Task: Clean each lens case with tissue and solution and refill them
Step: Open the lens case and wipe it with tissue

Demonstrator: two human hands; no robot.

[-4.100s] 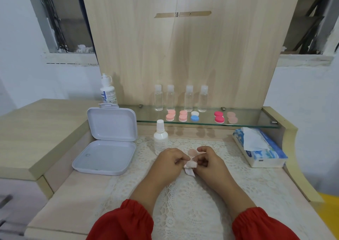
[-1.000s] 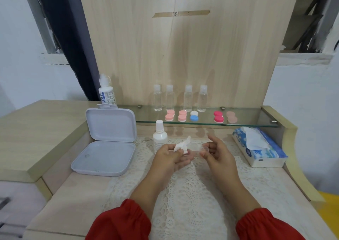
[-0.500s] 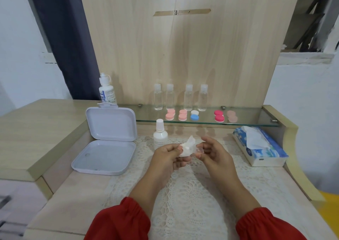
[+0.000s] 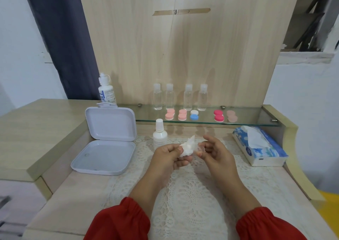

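My left hand [image 4: 169, 156] grips a crumpled white tissue [image 4: 188, 147] above the lace mat. My right hand [image 4: 213, 154] pinches a small clear lens case part [image 4: 201, 149] right beside the tissue, nearly touching it. A white solution bottle [image 4: 160, 134] stands just behind my left hand. On the glass shelf [image 4: 256, 119] lie several lens cases: two light pink ones [image 4: 170, 114] [image 4: 182, 115], a white and blue one [image 4: 194, 115], a deep pink one [image 4: 218, 116] and a beige one [image 4: 231, 116].
An open white plastic box [image 4: 104, 148] lies at the left. A blue tissue pack [image 4: 259, 146] sits at the right. Several clear bottles [image 4: 180, 96] stand at the shelf's back, a larger labelled bottle [image 4: 106, 93] at its left end. A raised wooden ledge [image 4: 36, 133] borders the left side.
The hands parted after rubbing together, then came close again. The tissue went into my left hand and the clear case part stays in my right hand.
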